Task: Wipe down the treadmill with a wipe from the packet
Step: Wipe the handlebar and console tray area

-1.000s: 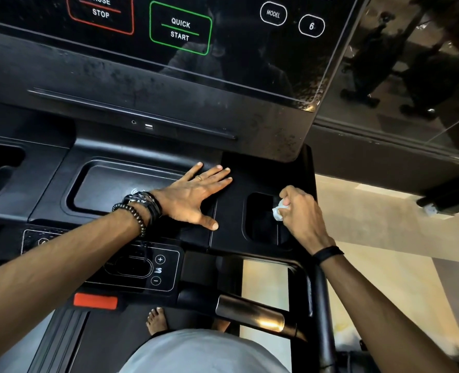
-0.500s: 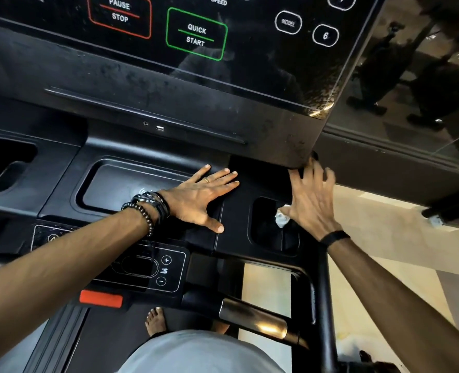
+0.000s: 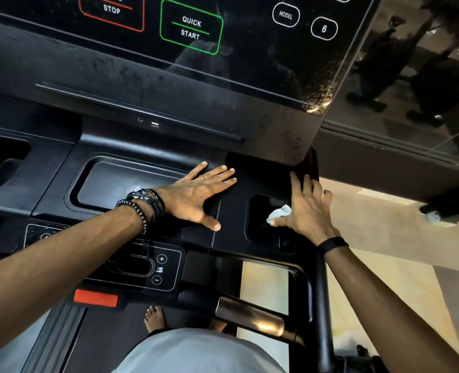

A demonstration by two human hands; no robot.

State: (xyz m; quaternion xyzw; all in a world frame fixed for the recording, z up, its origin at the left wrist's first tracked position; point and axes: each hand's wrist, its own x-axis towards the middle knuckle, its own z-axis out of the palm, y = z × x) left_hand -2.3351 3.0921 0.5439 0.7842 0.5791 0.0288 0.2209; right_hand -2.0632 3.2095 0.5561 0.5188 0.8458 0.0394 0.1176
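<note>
- I am laying my left hand (image 3: pixel 196 196) flat on the black tray of the treadmill (image 3: pixel 233 211), fingers straight and spread, thumb pointing back toward me, holding nothing
- I am wearing a ring (image 3: pixel 203 177) on that hand and a stack of dark bracelets (image 3: pixel 142 204) at the wrist
- I am pressing my right hand (image 3: pixel 307 211) flat against the right edge of the tray, fingers straight and reaching up toward the lower corner of the console (image 3: pixel 223 84)
- The white wipe (image 3: pixel 278 213) is crumpled under the thumb side of my right hand, part of it sticking out over the right cup holder (image 3: pixel 260 230); I cannot tell whether my thumb is pinching it or only pressing on it
- A black band (image 3: pixel 331 244) is sitting on my right wrist
- The green QUICK START button (image 3: pixel 191 27) is showing on the console above my hands
- Below my left forearm, the small control panel (image 3: pixel 158 269) with plus and minus keys is lying just above a red tab (image 3: pixel 96 298)
- My bare foot (image 3: pixel 154 317) is standing on the belt
</note>
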